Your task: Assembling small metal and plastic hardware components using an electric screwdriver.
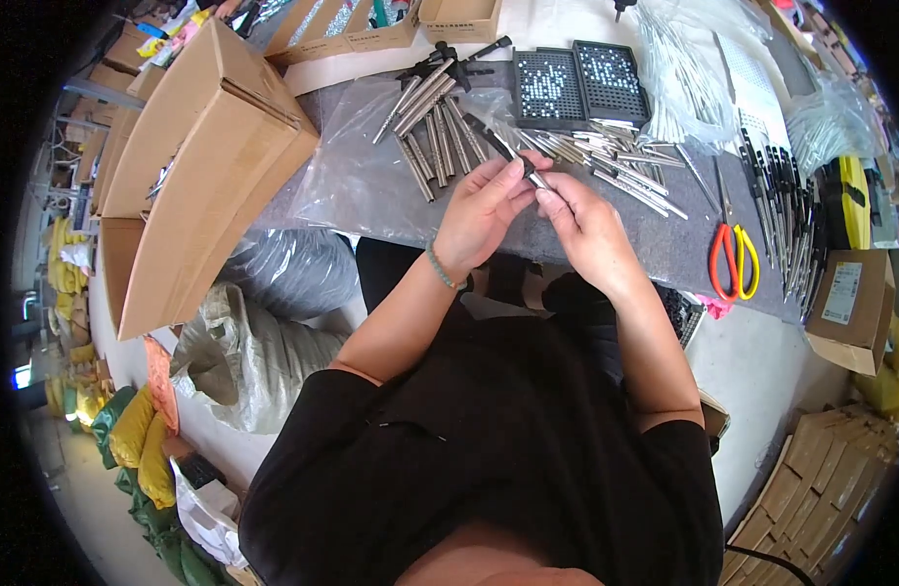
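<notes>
Over the near edge of the table, a slim black-and-silver rod (492, 136) slants between my two hands. Its black end points up and to the left. My left hand (481, 205), with a beaded bracelet at the wrist, is closed around the dark middle part. My right hand (578, 217) pinches the silver lower end between thumb and fingers. Just beyond the left hand, perforated silver tubes (440, 142) lie on clear plastic. Several thin silver rods (625, 174) are heaped beyond the right hand.
Two black trays (550, 90) of small parts stand at the back. Red-and-yellow-handled scissors (731, 259) lie at right, beside many black-and-silver rods (784, 220). A large cardboard box (210, 176) stands at the left, a small carton (848, 311) at the right edge. Bagged silver rods (679, 83) lie behind.
</notes>
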A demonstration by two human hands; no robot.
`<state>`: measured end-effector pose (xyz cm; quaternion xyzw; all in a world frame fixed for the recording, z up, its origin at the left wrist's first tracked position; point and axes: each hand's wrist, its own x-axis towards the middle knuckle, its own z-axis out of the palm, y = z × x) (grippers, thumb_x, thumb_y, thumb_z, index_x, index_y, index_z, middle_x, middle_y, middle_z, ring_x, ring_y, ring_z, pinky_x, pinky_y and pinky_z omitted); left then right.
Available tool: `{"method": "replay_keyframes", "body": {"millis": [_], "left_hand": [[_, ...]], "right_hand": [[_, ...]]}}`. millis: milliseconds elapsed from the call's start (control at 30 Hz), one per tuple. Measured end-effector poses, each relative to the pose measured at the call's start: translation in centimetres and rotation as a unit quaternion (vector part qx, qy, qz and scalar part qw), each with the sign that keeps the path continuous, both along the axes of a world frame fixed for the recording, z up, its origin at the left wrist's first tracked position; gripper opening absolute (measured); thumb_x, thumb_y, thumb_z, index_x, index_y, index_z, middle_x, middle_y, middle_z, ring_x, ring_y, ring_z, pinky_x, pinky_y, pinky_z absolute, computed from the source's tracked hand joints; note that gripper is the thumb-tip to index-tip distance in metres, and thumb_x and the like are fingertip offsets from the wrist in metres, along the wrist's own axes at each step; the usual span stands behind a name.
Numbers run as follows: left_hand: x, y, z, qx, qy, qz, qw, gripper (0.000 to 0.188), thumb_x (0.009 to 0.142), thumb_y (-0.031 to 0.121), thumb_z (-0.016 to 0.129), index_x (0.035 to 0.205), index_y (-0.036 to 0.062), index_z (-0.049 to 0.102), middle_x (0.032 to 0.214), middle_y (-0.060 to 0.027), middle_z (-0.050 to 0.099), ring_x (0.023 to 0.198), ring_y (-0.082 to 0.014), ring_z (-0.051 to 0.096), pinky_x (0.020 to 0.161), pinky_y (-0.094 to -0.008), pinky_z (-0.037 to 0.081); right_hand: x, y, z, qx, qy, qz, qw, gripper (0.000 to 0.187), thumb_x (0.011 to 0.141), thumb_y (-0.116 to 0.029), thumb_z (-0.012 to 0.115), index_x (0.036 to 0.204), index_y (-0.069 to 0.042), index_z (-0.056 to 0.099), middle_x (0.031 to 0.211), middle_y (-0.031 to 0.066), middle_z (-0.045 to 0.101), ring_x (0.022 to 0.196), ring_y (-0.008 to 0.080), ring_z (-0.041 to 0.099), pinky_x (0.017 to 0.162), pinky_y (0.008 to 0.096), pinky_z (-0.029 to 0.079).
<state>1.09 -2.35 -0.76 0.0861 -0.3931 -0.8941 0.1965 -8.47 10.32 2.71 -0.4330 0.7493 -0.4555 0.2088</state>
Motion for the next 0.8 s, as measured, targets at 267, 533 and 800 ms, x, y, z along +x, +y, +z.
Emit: {"method": "replay_keyframes", "body": {"millis": [267, 533, 800], "left_hand": [[0.2, 0.1, 0.3, 0.007, 0.014, -0.017, 1.000, 0.032, 0.098, 0.023, 0.042, 0.115, -0.0007, 0.055, 0.118, -0.0167, 0.057, 0.114, -0.0236, 0.053, 0.098, -0.0372, 0.041], [0.7, -0.5, 0.6, -0.024, 0.027, -0.056, 0.998, 0.035, 0.099, 0.025, 0.039, 0.116, -0.0024, 0.053, 0.120, -0.0177, 0.056, 0.111, -0.0226, 0.055, 0.096, -0.0371, 0.042], [0.8, 0.3, 1.4, -0.033, 0.043, -0.018, 0.998, 0.035, 0.099, 0.024, 0.038, 0.119, -0.0028, 0.049, 0.123, -0.0190, 0.053, 0.112, -0.0229, 0.053, 0.098, -0.0381, 0.040]], "right_hand": [[0.4, -0.4, -0.6, -0.066, -0.063, -0.009, 0.996, 0.026, 0.092, -0.026, 0.052, 0.107, -0.005, 0.058, 0.099, 0.0183, 0.063, 0.091, 0.0373, 0.061, 0.076, 0.0394, 0.049], [0.5, -0.5, -0.2, -0.055, -0.175, 0.018, 0.983, 0.024, 0.091, -0.023, 0.054, 0.107, -0.006, 0.060, 0.095, 0.0177, 0.065, 0.087, 0.0327, 0.064, 0.073, 0.0354, 0.049], [1.8, -0.5, 0.1, -0.131, 0.026, -0.071, 0.988, 0.019, 0.086, -0.018, 0.062, 0.103, -0.009, 0.064, 0.087, 0.0130, 0.065, 0.077, 0.0308, 0.064, 0.066, 0.0355, 0.050]]}}
